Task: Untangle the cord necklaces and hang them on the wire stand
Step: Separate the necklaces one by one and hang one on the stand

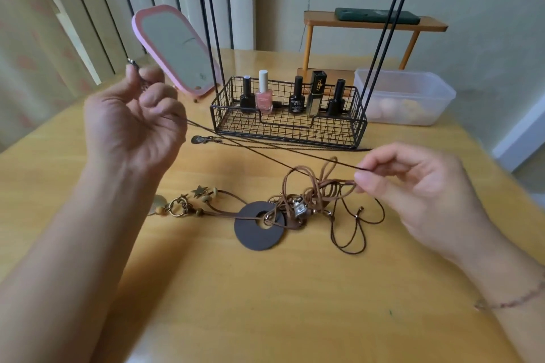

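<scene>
A thin dark cord (265,155) stretches taut between my hands above the table. My left hand (135,118) is raised at the left and grips one end, a small metal clasp showing above its fingers. My right hand (410,186) pinches the other end at the right. Under the cord lies a tangle of brown cord necklaces (318,194) with a dark ring pendant (253,233) and a beaded charm necklace (188,203). Another thin chain with a small pendant (197,139) lies near the wire stand (289,124), whose black rods rise out of view.
The stand's wire basket holds several nail polish bottles (264,94). A pink-framed mirror (177,50) stands behind my left hand. A clear plastic box (407,94) sits at the right, and a small orange shelf (374,23) with a dark phone stands behind.
</scene>
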Tool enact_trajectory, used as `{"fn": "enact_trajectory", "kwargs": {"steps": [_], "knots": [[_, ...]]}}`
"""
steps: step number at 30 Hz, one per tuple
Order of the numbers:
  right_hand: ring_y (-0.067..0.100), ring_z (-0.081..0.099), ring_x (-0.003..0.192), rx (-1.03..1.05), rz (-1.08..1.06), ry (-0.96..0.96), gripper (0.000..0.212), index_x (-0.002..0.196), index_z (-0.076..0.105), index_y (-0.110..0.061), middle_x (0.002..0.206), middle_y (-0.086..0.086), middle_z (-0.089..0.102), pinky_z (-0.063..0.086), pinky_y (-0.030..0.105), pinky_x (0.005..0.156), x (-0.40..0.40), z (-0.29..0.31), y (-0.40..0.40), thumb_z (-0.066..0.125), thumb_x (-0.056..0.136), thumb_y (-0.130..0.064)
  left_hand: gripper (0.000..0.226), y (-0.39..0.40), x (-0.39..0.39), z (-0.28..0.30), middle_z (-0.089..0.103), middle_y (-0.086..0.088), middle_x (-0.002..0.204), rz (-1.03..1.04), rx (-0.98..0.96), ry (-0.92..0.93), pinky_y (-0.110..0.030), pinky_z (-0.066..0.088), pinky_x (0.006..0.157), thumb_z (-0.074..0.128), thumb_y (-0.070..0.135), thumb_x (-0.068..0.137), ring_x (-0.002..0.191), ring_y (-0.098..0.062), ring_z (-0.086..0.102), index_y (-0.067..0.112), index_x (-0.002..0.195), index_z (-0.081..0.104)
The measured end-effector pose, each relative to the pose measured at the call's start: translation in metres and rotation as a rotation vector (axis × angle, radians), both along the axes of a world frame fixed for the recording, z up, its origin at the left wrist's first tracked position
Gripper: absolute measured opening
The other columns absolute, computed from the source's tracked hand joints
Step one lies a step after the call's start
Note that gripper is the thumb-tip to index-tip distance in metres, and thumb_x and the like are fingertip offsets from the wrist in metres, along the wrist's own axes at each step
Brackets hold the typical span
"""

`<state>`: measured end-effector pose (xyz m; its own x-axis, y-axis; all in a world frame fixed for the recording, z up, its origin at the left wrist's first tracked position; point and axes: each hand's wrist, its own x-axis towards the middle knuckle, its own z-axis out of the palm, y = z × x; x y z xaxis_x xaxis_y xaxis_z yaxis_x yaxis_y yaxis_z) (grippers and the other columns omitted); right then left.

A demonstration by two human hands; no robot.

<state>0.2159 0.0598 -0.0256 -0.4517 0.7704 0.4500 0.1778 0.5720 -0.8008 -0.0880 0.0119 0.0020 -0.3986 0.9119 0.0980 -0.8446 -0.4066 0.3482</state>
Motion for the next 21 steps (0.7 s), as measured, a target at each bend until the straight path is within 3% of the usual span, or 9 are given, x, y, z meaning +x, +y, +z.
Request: {"fn": "enact_trajectory", "kwargs": {"steps": [4,5,7,9,12,14,16,18,21], "knots": [[0.017,0.068,0.092,-0.16,-0.047,-0.107,0.012,0.081,0.061,-0.03,0.11,-0.017,0.069,0.055,0.035,0.082,-0.002,-0.009,0.004,0.065,0.091,-0.026,0.025,0.0,-0.001,0.001,0.048,0.004,0.07,0.12,-0.113,0.096,-0.016,0.019,0.039,0.044,0.012,0.102,0.048,-0.003,0.027,0.012,0.079,0.052],[0.019,0.069,0.089,-0.193,-0.047,-0.114,0.018,0.081,0.059,-0.028,0.108,-0.012,0.071,0.055,0.036,0.077,-0.002,-0.01,0.004,0.062,0.097,-0.02,0.022,0.001,-0.001,0.002,0.047,0.005,0.07,0.162,-0.164,0.185,-0.016,0.019,0.04,0.041,0.012,0.103,0.048,-0.004,0.026,0.015,0.082,0.048],[0.019,0.069,0.072,-0.261,-0.038,-0.086,0.02,0.084,0.055,-0.023,0.083,0.002,0.072,0.052,0.032,0.065,-0.004,-0.009,0.003,0.054,0.1,-0.011,0.024,0.003,0.001,0.003,0.047,0.007,0.067,0.245,-0.284,0.443,-0.016,0.019,0.041,0.036,0.01,0.102,0.047,-0.005,0.026,0.02,0.082,0.045],[0.021,0.058,0.054,-0.278,-0.052,-0.059,0.017,0.087,0.055,-0.02,0.063,0.004,0.063,0.046,0.03,0.055,-0.003,-0.005,0.002,0.052,0.1,-0.009,0.025,0.004,0.006,0.002,0.049,0.007,0.064,0.294,-0.377,0.694,-0.018,0.021,0.04,0.04,0.009,0.1,0.044,-0.006,0.029,0.021,0.08,0.05],[0.018,0.041,0.048,-0.411,-0.002,0.061,0.007,0.096,0.06,-0.016,0.062,0.001,0.054,0.033,0.025,0.042,0.002,0.003,0.001,0.057,0.097,-0.01,0.021,0.005,0.018,-0.004,0.049,0.009,0.06,0.392,-0.444,1.064,-0.019,0.026,0.04,0.056,0.008,0.095,0.045,-0.008,0.032,0.023,0.08,0.057],[0.014,0.036,0.047,-0.481,0.085,0.128,0.012,0.099,0.063,-0.013,0.068,0.004,0.054,0.03,0.019,0.041,0.004,0.01,-0.001,0.062,0.087,-0.014,0.018,0.003,0.029,-0.009,0.053,0.01,0.063,0.471,-0.434,1.322,-0.019,0.032,0.046,0.07,0.012,0.09,0.051,-0.007,0.039,0.023,0.08,0.061],[0.014,0.034,0.046,-0.476,0.165,0.158,0.014,0.092,0.068,-0.015,0.071,0.005,0.055,0.028,0.019,0.043,0.007,0.014,-0.002,0.063,0.079,-0.019,0.014,0.0,0.042,-0.013,0.055,0.006,0.065,0.412,-0.34,1.474,-0.016,0.033,0.047,0.078,0.014,0.084,0.052,-0.005,0.04,0.016,0.081,0.064],[0.015,0.033,0.048,-0.452,0.206,0.181,0.012,0.085,0.071,-0.019,0.068,0.006,0.051,0.026,0.021,0.044,0.008,0.016,-0.003,0.062,0.078,-0.019,0.013,-0.004,0.054,-0.016,0.051,0.008,0.058,0.193,-0.212,1.588,-0.016,0.03,0.044,0.079,0.016,0.083,0.049,-0.005,0.037,0.013,0.081,0.066],[0.015,0.026,0.047,-0.408,0.134,0.232,0.01,0.08,0.07,-0.02,0.058,0.001,0.039,0.02,0.023,0.044,0.012,0.018,0.0,0.061,0.077,-0.019,0.014,-0.007,0.058,-0.02,0.044,0.009,0.049,-0.028,-0.113,1.99,-0.027,0.04,0.047,0.08,0.031,0.081,0.045,-0.008,0.035,0.026,0.082,0.068]]}}
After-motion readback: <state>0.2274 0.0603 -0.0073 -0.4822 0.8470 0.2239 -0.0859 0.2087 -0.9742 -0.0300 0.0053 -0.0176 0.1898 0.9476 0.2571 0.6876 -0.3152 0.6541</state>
